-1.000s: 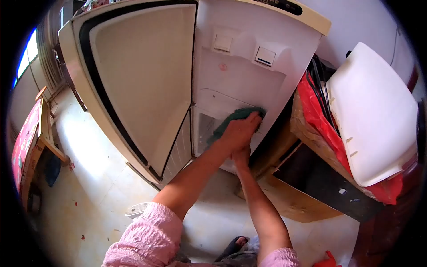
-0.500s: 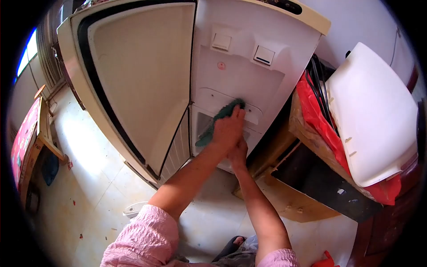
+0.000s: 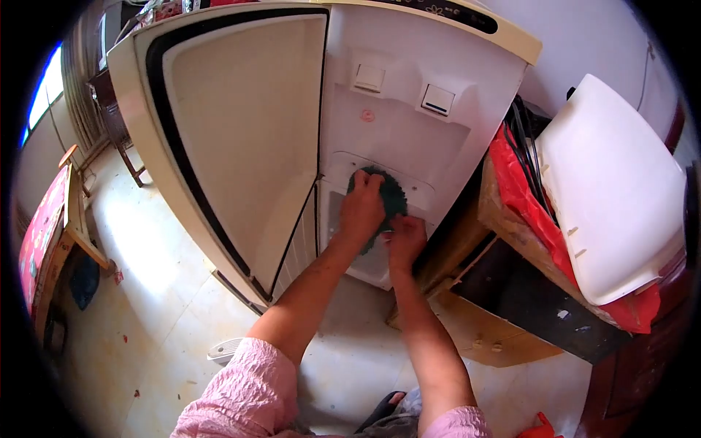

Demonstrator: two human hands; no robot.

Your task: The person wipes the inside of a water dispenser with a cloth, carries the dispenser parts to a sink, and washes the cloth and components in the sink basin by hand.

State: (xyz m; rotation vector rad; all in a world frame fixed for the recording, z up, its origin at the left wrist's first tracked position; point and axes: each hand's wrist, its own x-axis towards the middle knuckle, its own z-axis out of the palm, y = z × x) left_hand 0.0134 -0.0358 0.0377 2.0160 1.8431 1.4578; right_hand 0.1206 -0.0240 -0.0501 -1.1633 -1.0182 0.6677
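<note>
A dark green cloth (image 3: 393, 196) hangs spread between my two hands in front of the lower front of a white water dispenser (image 3: 409, 146). My left hand (image 3: 362, 208) is closed on its upper left part, with fingertips bent over the fabric. At the cloth's lower right edge, my right hand (image 3: 406, 238) pinches the fabric between thumb and fingers. Behind the cloth is the dispenser's recessed lower panel, partly hidden. Two square tap levers sit higher up, the left one (image 3: 369, 77) and the right one (image 3: 438, 99). The dispenser's cream door (image 3: 244, 131) stands swung out to the left.
On the right, a wooden cabinet (image 3: 511, 306) bears red plastic (image 3: 522, 186), black cables and a large white plastic cover (image 3: 613, 197). A white slotted tray (image 3: 223, 350) lies on the tiled floor near my left arm. A wooden-framed seat (image 3: 77, 219) stands far left.
My hands have moved apart; they were close together with the cloth bunched against the panel. The cloth now hangs more spread out, and my right hand has shifted right.
</note>
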